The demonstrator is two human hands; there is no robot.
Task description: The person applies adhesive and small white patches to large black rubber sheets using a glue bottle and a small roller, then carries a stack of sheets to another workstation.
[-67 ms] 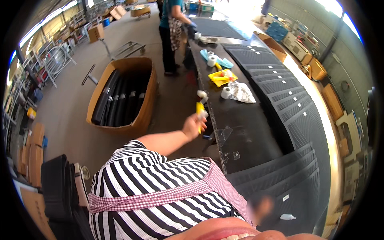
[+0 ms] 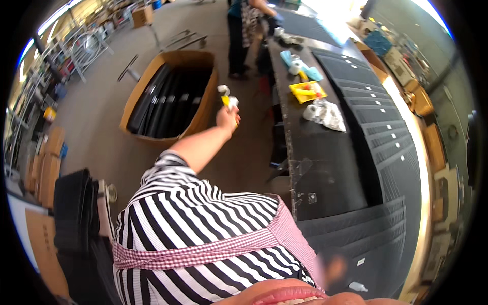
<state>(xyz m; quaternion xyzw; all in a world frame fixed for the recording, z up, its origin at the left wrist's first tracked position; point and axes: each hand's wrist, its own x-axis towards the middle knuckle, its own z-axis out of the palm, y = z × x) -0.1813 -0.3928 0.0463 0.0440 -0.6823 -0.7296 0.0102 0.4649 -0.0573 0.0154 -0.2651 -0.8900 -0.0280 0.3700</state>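
Observation:
My left hand (image 2: 228, 120), on a bare outstretched forearm, is closed around a small yellow-handled tool (image 2: 226, 100) with white, roll-like parts. It is in the air between the open carton (image 2: 128, 108) and the black worktable (image 2: 325, 178). The tool's exact kind is too small to make out. Low on the right, beside the checked apron edge, a blurred skin-coloured patch (image 2: 334, 268) lies over dark sheets; it may be my right hand, but no fingers show. Near it rest overlapping black ribbed sheets (image 2: 351, 231) and a small white bottle (image 2: 358, 286).
Rolled black material (image 2: 160, 104) fills the carton. The table bears a yellow tray (image 2: 308, 92), white rolls (image 2: 309, 112), crumpled plastic (image 2: 329, 116) and a row of black sheets (image 2: 376, 109) with white labels. A co-worker (image 2: 239, 43) stands at its far end. Metal trolleys (image 2: 185, 40) are behind.
My left hand has swung leftward, away from the table edge and nearer the carton, still with the yellow-handled tool. My view has shifted, moving the table rightward in it.

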